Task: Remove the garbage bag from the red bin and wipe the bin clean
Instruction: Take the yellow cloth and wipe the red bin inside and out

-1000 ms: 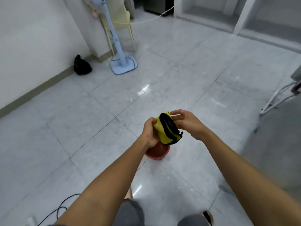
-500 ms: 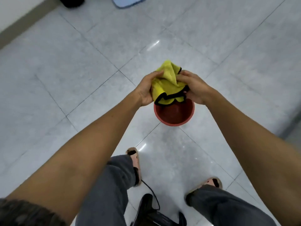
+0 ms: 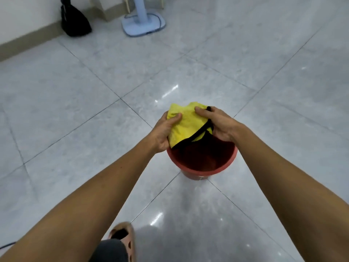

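A glossy grey tiled floor [image 3: 79,103] with dark grout lines spreads around the hands. Far beyond them, up to the left, a black fabric bag [image 3: 74,21] leans at the wall, with a pale blue fan base [image 3: 143,25] just to its right. A tan perforated sandal [image 3: 123,241] sits below the hands.

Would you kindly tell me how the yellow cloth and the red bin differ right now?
The yellow cloth is soft and crumpled; the red bin is rigid and round. The cloth is held aloft by the left hand and right hand; the bin stands upright on the floor, bagless.
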`<state>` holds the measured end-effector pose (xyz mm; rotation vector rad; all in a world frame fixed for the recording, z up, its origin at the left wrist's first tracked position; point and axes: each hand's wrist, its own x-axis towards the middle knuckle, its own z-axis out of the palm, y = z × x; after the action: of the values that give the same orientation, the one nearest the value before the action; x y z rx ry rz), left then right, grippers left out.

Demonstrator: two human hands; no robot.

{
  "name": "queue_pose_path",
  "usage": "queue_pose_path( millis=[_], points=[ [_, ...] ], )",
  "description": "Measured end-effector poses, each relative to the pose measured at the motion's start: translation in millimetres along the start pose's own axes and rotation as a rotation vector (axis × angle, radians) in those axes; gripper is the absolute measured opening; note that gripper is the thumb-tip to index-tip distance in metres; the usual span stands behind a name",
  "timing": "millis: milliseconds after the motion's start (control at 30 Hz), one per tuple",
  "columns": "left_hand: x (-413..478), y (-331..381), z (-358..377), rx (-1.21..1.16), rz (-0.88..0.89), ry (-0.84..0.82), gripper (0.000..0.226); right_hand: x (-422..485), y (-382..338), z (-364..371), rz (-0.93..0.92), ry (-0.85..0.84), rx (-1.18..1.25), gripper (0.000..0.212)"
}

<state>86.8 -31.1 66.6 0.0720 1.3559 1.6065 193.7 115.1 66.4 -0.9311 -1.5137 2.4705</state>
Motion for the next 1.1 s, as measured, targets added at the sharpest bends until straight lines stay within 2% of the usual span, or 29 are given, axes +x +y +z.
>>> queue_pose_path(
  millis=[67, 133, 267, 333, 433, 500, 600, 700, 800, 867, 933, 1000, 1100],
  points=[
    [2, -4, 1, 0.037, 0.013, -0.015, 0.045, 4, 7, -5, -0.061, 0.089, 0.007, 0.037],
    [1, -6, 2, 0.047, 0.015, -0.004, 0.048, 2, 9, -6, -0.095, 0.174, 0.004, 0.047],
    [-9, -4, 4, -0.059, -0.07, -0.1, 0.028, -14, 4, -8, -0.064, 0.188, -0.05, 0.053],
    [-15, -3, 9, -0.051, -0.08, -0.104, 0.035, -24, -1, -9, -0.059, 0.175, -0.115, 0.055],
    [-27, -3, 17, 0.012, 0.061, 0.018, 0.029, -46, -8, -5, -0.11, 0.148, -0.13, 0.044],
    [-41, -1, 24, 0.06, 0.134, 0.043, 0.024, -65, -12, -1, -0.181, 0.188, -0.185, 0.041],
    [-73, 10, 36, 0.191, 0.206, 0.03, 0.042, -100, -20, 12, -0.348, 0.319, -0.322, 0.048],
    [-105, 23, 48, 0.297, 0.302, 0.017, 0.047, -130, -32, 27, -0.49, 0.397, -0.367, 0.046],
    [-133, 31, 50, 0.322, 0.349, -0.104, 0.065, -160, -45, 36, -0.42, 0.22, -0.287, 0.048],
    [-147, 35, 46, 0.38, 0.382, -0.176, 0.074, -181, -47, 36, -0.293, 0.034, -0.366, 0.061],
    [-159, 37, 42, 0.423, 0.4, -0.233, 0.076, -197, -43, 36, -0.215, -0.072, -0.474, 0.07],
    [-168, 36, 39, 0.55, 0.426, -0.248, 0.075, -207, -38, 39, -0.195, -0.069, -0.564, 0.065],
    [-174, 31, 36, 1.051, 0.529, -0.125, 0.073, -215, -29, 44, -0.214, 0.049, -0.816, 0.042]
  ],
)
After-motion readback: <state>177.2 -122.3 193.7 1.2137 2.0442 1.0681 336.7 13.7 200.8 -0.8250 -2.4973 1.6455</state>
